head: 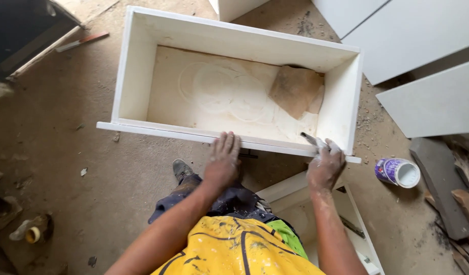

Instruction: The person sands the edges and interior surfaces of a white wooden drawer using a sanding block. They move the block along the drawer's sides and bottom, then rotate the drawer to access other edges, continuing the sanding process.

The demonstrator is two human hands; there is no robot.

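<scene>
A white wooden drawer box (137, 66) lies open side up on the dusty floor in front of me. My left hand (223, 160) rests flat on its near front edge, fingers spread. At the near right part of that edge, my right hand (325, 165), smeared with white filler, grips a small putty knife (309, 138) whose blade touches the inner side of the rim. Inside the box a brown sheet of sandpaper (294, 90) lies in the far right corner, and swirled white filler marks cover the bottom panel.
A small open tin (398, 172) lies on its side at the right. White panels (422, 35) lean at the top right, dark wood scraps (448, 193) at the far right. Another white frame piece (346, 224) sits under my right arm. My shoe (182, 168) is near the box.
</scene>
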